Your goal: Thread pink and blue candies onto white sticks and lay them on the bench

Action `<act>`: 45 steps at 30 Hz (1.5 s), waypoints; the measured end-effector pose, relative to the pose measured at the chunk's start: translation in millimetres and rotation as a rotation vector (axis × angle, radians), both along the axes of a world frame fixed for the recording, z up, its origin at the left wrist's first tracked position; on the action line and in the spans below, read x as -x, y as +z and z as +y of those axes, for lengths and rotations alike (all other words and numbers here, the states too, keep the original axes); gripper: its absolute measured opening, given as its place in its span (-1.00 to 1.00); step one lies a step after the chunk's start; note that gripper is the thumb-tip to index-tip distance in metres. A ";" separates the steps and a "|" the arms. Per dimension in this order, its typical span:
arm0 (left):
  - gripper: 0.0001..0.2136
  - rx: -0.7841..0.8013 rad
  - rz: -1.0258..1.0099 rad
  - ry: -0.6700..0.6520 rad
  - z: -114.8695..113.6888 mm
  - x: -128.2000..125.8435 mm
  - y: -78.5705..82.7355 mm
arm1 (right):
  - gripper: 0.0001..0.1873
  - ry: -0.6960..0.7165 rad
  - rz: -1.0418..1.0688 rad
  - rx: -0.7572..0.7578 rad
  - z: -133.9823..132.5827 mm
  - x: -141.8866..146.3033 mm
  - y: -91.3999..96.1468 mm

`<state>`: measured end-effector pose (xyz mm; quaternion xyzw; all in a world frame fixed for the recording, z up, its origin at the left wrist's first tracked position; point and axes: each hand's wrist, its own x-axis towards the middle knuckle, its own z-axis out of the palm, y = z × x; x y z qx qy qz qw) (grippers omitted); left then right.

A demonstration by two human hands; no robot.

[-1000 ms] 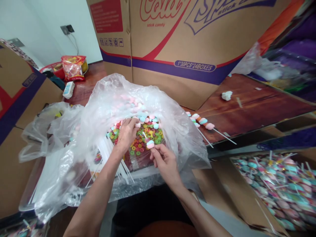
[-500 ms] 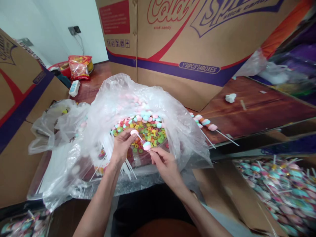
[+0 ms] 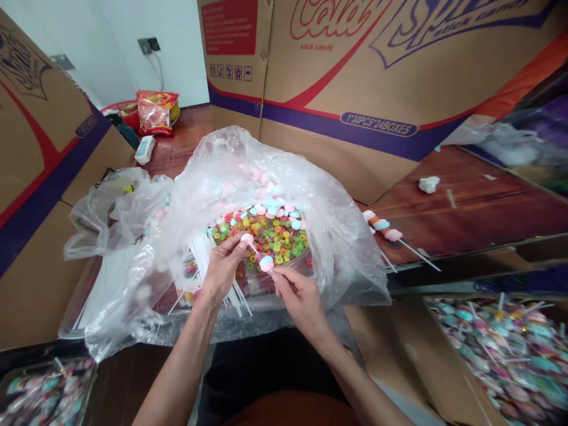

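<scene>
My left hand (image 3: 222,269) pinches a pink marshmallow candy (image 3: 246,238) at the tip of a thin white stick (image 3: 254,249). My right hand (image 3: 296,294) pinches the stick lower down, just under a blue-and-pink marshmallow (image 3: 267,263) threaded on it. Both hands hover at the mouth of a clear plastic bag (image 3: 231,177) over a tray of coloured ring candies (image 3: 266,234) and pastel marshmallows. A bundle of white sticks (image 3: 208,266) lies beside the tray under my left hand.
Finished candy skewers (image 3: 384,228) lie on the brown wooden table (image 3: 465,207) to the right. Large "stick candy" cartons (image 3: 355,77) stand behind and at left. A box of wrapped skewers (image 3: 501,343) sits lower right; another bin (image 3: 44,393) is lower left.
My left hand left the candy pile with a pink marshmallow and brought it to the stick tip. The camera view drifted left.
</scene>
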<state>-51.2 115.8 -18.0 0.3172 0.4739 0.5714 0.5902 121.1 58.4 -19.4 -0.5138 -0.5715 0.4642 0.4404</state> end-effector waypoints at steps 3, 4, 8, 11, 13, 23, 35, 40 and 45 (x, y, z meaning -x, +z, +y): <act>-0.63 0.008 0.022 0.020 -0.9 0.7 -1.3 | -0.67 -0.004 -0.014 0.002 0.4 0.9 0.6; -0.64 0.005 0.038 0.018 -1.3 0.9 -1.8 | -0.67 -0.004 -0.019 0.002 0.5 1.1 0.8; -0.66 -0.045 0.174 0.036 -3.3 0.3 -3.2 | -0.66 -0.012 -0.046 0.002 0.7 1.5 0.8; -0.71 -0.099 0.328 0.055 -4.9 -1.8 -4.5 | -0.67 -0.007 -0.090 -0.006 1.5 1.1 0.6; -0.76 -0.151 0.429 0.047 -6.1 -3.8 -5.8 | -0.68 0.000 -0.112 -0.007 2.6 1.2 0.8; -0.75 -0.408 0.793 0.054 -19.8 -13.4 -4.5 | -0.72 -0.012 -0.020 0.066 3.7 10.0 -2.9; -0.78 -0.270 0.546 -0.013 -19.7 -19.3 6.6 | -0.67 -0.014 -0.043 0.021 18.2 3.3 5.8; -0.80 -0.329 0.909 0.100 15.9 1.4 6.7 | -0.66 -0.076 -0.060 0.009 12.6 -8.2 4.6; -0.75 -0.386 1.175 0.050 34.1 15.3 -3.6 | -0.65 -0.075 -0.036 0.035 7.6 -6.7 1.0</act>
